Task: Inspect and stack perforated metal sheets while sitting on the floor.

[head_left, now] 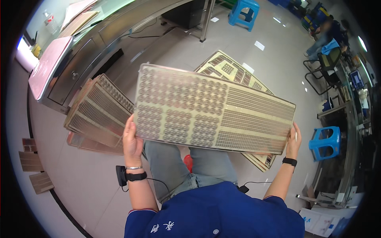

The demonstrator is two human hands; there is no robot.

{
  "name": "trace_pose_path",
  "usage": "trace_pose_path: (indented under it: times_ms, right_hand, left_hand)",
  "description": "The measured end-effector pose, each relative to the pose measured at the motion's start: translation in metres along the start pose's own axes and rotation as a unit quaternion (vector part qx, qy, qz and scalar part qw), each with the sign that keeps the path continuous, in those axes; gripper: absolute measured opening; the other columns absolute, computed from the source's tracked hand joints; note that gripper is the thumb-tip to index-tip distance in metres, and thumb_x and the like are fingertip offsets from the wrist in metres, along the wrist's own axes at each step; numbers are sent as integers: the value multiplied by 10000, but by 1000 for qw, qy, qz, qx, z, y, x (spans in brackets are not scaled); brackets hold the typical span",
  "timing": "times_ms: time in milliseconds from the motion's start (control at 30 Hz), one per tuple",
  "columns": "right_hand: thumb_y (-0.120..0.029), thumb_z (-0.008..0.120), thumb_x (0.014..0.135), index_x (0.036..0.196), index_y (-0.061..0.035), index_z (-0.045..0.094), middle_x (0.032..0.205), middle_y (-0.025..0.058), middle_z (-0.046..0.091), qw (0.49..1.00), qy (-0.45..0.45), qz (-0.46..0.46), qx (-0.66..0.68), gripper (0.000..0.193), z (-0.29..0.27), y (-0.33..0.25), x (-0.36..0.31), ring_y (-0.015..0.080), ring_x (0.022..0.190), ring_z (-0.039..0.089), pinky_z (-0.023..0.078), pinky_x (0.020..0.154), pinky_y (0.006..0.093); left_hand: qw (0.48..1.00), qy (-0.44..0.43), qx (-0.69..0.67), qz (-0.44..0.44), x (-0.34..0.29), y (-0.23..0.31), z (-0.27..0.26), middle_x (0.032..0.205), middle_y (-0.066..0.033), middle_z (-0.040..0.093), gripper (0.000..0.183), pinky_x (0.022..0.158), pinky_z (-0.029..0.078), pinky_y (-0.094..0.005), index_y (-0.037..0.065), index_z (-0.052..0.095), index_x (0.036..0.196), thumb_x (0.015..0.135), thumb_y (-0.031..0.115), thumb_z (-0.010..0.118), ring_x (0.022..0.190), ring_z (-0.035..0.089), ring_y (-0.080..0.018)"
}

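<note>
A large flat perforated panel point(224, 119), pale yellow with rows of round patterns on its left part and fine grids on its right, is held above my lap. My left hand point(132, 139) grips its lower left edge, and my right hand point(293, 141) grips its right end. Beneath and beyond it lies a stack of similar patterned panels point(228, 67), partly hidden by the held one. To the left, close to my left hand, another stack of panels point(99, 109) leans at a slant.
A metal desk point(99, 47) with papers and a pink folder point(49, 69) stands at the left. Blue plastic stools point(243, 14) are at the far side and right. A person point(325, 35) sits far right near a chair point(331, 63). Small panels point(31, 161) rest by the left wall.
</note>
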State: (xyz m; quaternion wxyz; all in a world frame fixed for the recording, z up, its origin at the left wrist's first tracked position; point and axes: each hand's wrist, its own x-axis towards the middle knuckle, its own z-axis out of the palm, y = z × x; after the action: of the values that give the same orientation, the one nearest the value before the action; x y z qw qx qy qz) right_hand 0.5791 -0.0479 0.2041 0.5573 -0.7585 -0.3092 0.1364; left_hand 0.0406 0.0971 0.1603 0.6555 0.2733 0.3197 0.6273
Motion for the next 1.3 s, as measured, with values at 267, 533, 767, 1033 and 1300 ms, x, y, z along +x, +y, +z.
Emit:
trace_pose_path:
  times_ms: [267,533,767,1033,1300]
  right_hand:
    - [-181,565,930,1281,45,453,1139,135,583,967,-149,62,198,432,7,-41,4,160,1021,576,476,862,277]
    - [-204,570,925,1229,8,489,1206,123,556,967,-110,-58,222,380,0,-55,13,175,1096,542,440,927,306]
    - [-305,474,958,1269,-121,502,1363,88,466,836,-196,-108,502,362,19,-28,7,203,1236,458,363,1070,386]
    - [-384,382,984,1308,-26,460,1358,108,464,868,-51,14,493,489,35,-2,3,169,1190,494,411,1020,262]
    - [-393,418,968,1303,-34,459,1314,112,495,888,-86,7,452,492,41,-27,-1,182,1172,504,388,1047,316]
  left_hand:
    - [996,73,21,44,-14,23,-46,1256,-139,529,437,956,462,-334,-50,371,1327,984,213,433,1145,532,-198]
    - [982,59,146,102,-30,49,-51,1169,-79,582,281,934,452,-286,14,502,1214,969,151,479,1058,560,-133]
    - [979,-11,58,194,-36,41,11,1352,-176,438,241,907,530,-332,47,583,1076,845,-20,567,1148,544,-213]
    - [993,61,-38,95,-40,33,33,1260,-133,530,452,803,587,-312,83,388,1354,918,65,505,1052,605,-201]
    - [998,-9,-56,-8,-46,28,-28,1343,-158,458,444,980,438,-338,-23,336,1370,962,114,447,1176,513,-215]
